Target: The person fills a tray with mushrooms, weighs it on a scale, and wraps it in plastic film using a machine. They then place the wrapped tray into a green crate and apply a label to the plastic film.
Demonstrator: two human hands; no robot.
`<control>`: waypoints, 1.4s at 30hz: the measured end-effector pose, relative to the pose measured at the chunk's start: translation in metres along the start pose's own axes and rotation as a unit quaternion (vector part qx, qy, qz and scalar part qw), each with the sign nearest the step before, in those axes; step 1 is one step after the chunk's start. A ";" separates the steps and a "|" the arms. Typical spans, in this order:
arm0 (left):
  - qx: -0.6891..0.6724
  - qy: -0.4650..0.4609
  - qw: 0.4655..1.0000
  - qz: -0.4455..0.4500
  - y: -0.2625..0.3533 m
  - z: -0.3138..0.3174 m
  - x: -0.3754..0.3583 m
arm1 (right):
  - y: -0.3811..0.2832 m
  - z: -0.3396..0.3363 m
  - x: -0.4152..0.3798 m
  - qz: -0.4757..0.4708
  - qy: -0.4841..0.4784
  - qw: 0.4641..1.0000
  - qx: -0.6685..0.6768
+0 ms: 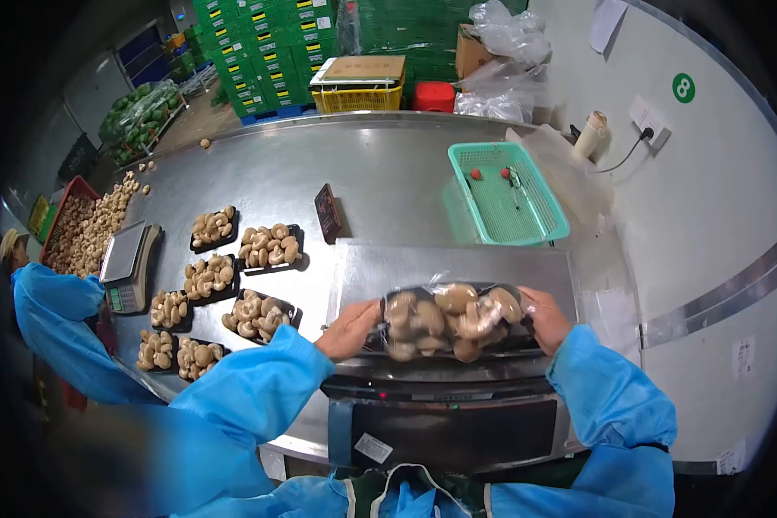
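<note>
Clear film covers a black tray of brown mushrooms above the metal wrapping machine. My left hand grips the tray's left end. At its right end, my right hand holds the other side, fingers partly hidden behind the tray. To the left on the steel table stand several black trays of mushrooms without visible film, among them one tray nearest my left forearm. A small dark sign stands behind them.
A green basket with red items lies at the back right. A scale, loose mushrooms and a co-worker in blue sleeves are at the left. A wall bounds the right side.
</note>
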State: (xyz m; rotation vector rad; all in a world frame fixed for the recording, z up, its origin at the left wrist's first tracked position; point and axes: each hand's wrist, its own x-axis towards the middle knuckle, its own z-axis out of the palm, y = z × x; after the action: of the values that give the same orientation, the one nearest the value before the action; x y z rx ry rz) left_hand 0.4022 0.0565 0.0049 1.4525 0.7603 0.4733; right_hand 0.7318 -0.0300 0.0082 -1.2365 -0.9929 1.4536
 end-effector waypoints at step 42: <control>0.027 0.212 0.974 -0.075 -0.113 0.142 -0.201 | 0.162 0.101 -0.207 -0.015 0.443 0.878 -0.179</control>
State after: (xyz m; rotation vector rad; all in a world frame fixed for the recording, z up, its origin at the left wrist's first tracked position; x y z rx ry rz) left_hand 0.3476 -0.1956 -0.0785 1.3465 1.2217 0.6597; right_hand 0.6147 -0.2678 -0.0870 -1.8905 -0.6243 0.5243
